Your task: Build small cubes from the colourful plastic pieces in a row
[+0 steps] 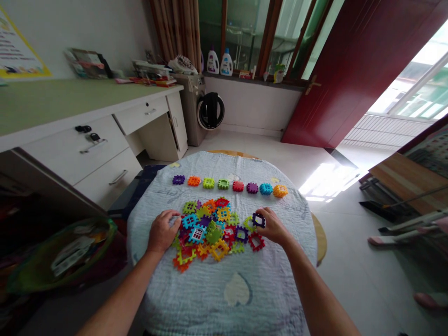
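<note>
Handling of interlocking plastic tiles on a cloth-covered counter (273,284); all places are given relative to the pile of tiles (205,228). The right hand (275,227), at the pile's right end, has its fingers closed on one dark purple frame tile (259,214), held just beside a lime frame (247,223) and beyond a red frame (257,249). The left hand (161,232) lies at the pile's left edge, fingers loosely bent; whether they pinch a tile cannot be told. The step in hand appears to be the picking of a single tile; the next move would call for a steady pinch on its narrow rim, clear of neighbouring teeth.

Counts: hands, two; tiles plainly held, one; blocks in the row beyond the pile, eight. From left to right these are a purple block (178,179), orange block (193,181), lime block (209,183), green block (223,185), red block (238,186), plum block (252,188), blue block (266,189) and yellow-orange block (280,191). Tiles within the pile overlap too much to count.
</note>
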The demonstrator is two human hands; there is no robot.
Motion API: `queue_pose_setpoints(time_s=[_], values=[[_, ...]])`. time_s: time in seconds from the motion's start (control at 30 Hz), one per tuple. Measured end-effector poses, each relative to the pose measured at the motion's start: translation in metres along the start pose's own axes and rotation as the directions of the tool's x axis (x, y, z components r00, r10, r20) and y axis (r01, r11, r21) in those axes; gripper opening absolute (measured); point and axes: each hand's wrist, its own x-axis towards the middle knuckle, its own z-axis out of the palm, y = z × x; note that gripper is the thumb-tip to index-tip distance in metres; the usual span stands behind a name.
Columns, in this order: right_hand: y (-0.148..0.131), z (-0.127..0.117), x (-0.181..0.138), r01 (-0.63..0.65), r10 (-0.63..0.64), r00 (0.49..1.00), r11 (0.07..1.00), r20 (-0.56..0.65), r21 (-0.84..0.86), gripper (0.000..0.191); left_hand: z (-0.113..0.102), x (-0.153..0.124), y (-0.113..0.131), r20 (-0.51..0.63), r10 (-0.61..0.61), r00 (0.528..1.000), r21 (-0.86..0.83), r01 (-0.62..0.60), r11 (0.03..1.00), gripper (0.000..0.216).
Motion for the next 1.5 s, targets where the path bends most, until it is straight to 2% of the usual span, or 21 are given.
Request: queue_pose_setpoints(time_s=[0.13, 0.2, 0.27, 0.3, 0.37, 0.43, 0.5, 0.6, 0.7, 0.83, 0.93, 1.03, 1.13, 1.2, 1.33, 1.5], values=[[-0.042, 0.008, 0.013, 0.092, -0.088, 0.995, 0.99, -0.042, 0.111, 0.054, -0.008, 0.005, 0.01, -0.017, -0.024, 1.0, -0.076, 0.023, 0.997, 0.033], [-0.062, 0.013, 0.016, 0.153, -0.146, 0.988, 0.973, -0.055, 0.175, 0.064, -0.016, 0.007, 0.029, -0.013, 0.013, 1.0, -0.087, -0.014, 0.996, 0.038], [-0.078, 0.02, 0.019, 0.214, -0.206, 0.977, 0.951, -0.06, 0.225, 0.074, -0.024, 0.008, 0.056, 0.086, 0.103, 0.991, -0.107, -0.094, 0.99, 0.044], [-0.085, 0.023, 0.019, 0.241, -0.235, 0.97, 0.941, -0.057, 0.239, 0.078, -0.026, 0.009, 0.071, 0.172, 0.164, 0.971, -0.129, -0.143, 0.981, 0.047], [-0.096, 0.029, 0.019, 0.286, -0.284, 0.958, 0.925, -0.044, 0.249, 0.084, -0.028, 0.01, 0.097, 0.344, 0.28, 0.896, -0.15, -0.242, 0.959, 0.06], [-0.105, 0.033, 0.018, 0.317, -0.323, 0.946, 0.916, -0.018, 0.246, 0.088, -0.026, 0.01, 0.115, 0.451, 0.333, 0.828, -0.138, -0.304, 0.943, 0.071], [-0.111, 0.035, 0.017, 0.33, -0.344, 0.939, 0.914, 0.017, 0.236, 0.09, -0.023, 0.011, 0.125, 0.531, 0.332, 0.78, -0.103, -0.33, 0.938, 0.07], [-0.115, 0.037, 0.014, 0.337, -0.358, 0.932, 0.913, 0.057, 0.231, 0.091, -0.021, 0.01, 0.131, 0.62, 0.27, 0.737, -0.027, -0.324, 0.946, 0.056], [-0.117, 0.039, 0.012, 0.357, -0.384, 0.921, 0.9, 0.065, 0.248, 0.091, -0.022, 0.008, 0.135, 0.637, 0.25, 0.729, -0.008, -0.317, 0.948, 0.044], [-0.112, 0.037, 0.01, 0.388, -0.404, 0.915, 0.879, 0.0, 0.277, 0.091, -0.025, 0.008, 0.141, 0.586, 0.256, 0.769, -0.05, -0.281, 0.958, 0.041], [-0.087, 0.031, 0.012, 0.328, -0.313, 0.944, 0.91, -0.099, 0.254, 0.086, -0.031, 0.015, 0.131, 0.523, 0.224, 0.823, -0.068, -0.221, 0.973, 0.044], [-0.038, 0.027, 0.015, 0.109, -0.084, 0.973, 0.988, -0.213, 0.112, 0.061, -0.04, 0.031, 0.105, 0.434, 0.152, 0.888, -0.083, -0.128, 0.988, 0.046], [0.013, 0.033, 0.015, -0.126, 0.104, 0.957, 0.99, -0.27, -0.062, 0.041, -0.049, 0.057, 0.07, 0.366, 0.083, 0.927, -0.108, -0.047, 0.993, 0.046], [0.035, 0.041, 0.013, -0.17, 0.124, 0.948, 0.976, -0.294, -0.139, 0.035, -0.054, 0.076, 0.047, 0.341, 0.048, 0.939, -0.091, -0.018, 0.996, 0.048], [0.043, 0.05, 0.01, -0.23, 0.149, 0.931, 0.948, -0.334, -0.218, 0.037, -0.059, 0.118, 0.006, 0.312, 0.017, 0.95, 0.065, -0.039, 0.997, 0.049], [0.037, 0.05, 0.009, -0.266, 0.182, 0.923, 0.939, -0.339, -0.219, 0.035, -0.054, 0.164, -0.03, 0.389, -0.02, 0.921, 0.236, -0.079, 0.969, 0.048]])
